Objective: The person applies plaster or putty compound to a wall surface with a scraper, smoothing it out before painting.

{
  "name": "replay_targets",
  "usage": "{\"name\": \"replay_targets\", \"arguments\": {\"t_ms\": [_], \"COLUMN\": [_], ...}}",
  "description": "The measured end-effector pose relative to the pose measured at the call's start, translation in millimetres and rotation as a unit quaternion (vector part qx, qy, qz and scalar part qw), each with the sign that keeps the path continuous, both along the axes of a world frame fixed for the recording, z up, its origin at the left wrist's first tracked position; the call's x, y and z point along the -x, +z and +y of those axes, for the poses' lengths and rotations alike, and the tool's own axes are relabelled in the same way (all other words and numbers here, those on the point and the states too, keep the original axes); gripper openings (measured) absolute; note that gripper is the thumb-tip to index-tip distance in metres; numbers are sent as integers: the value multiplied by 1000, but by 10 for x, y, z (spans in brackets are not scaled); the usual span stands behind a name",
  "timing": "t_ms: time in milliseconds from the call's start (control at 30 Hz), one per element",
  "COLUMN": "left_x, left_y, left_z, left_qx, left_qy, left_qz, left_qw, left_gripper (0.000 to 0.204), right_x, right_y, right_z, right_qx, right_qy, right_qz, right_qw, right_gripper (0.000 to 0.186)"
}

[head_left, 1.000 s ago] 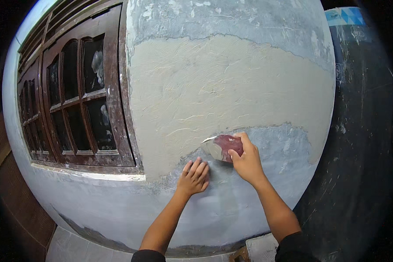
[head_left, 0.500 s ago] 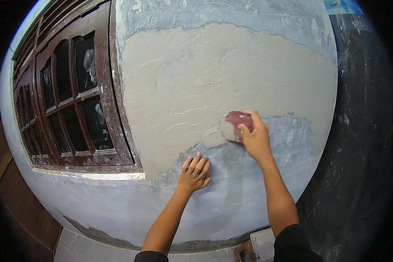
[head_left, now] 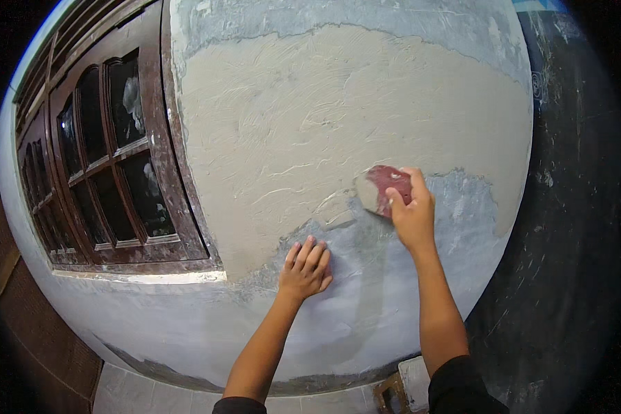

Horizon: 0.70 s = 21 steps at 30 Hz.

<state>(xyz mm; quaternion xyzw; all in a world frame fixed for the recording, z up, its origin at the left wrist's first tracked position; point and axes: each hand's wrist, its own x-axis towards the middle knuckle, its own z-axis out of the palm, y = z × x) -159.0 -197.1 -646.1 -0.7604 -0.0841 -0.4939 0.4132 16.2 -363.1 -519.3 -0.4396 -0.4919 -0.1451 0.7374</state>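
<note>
A dark red, flat scraper is gripped between the thumb and fingers of my right hand. Grey-beige paste coats the scraper's left end, which is at the lower edge of a broad patch of beige plaster on the wall. Lower and to the left, my left hand rests with its fingers stretched on the bluish-white wall, just under the plaster's ragged border. Nothing is held in it. Ridges and streaks mark the plaster's surface.
A brown wooden window with dark panes takes up the left, above a chipped white sill. To the right stands a dark, scuffed surface. A small wooden stool or box sits on the tiled floor by the wall's foot.
My right hand and the scraper have moved slightly right, and the scraper shows sharper now. My left hand keeps its place on the wall. The whole view has shifted a little.
</note>
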Motion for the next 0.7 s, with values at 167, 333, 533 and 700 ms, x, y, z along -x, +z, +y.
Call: {"name": "replay_targets", "arguments": {"t_ms": [167,333,533,700], "left_x": [-28,-53,-40,-39], "left_y": [11,-12,-8,5], "left_z": [3,21,20,15], "left_qx": [-1,3,14,5], "left_qy": [1,-7,-19,-18], "left_qz": [-1,-4,-6,-1], "left_qw": [1000,1000,1000,1000], "left_gripper": [45,44,43,46], "right_x": [384,-3,391,149], "right_y": [-35,-5,-47,15], "right_z": [281,251,252,219], "right_qx": [40,11,13,21], "right_qy": [14,7,63,-7], "right_qz": [-135,-69,-141,-79], "right_qw": [990,998,988,997], "right_gripper": [28,27,26,27]}}
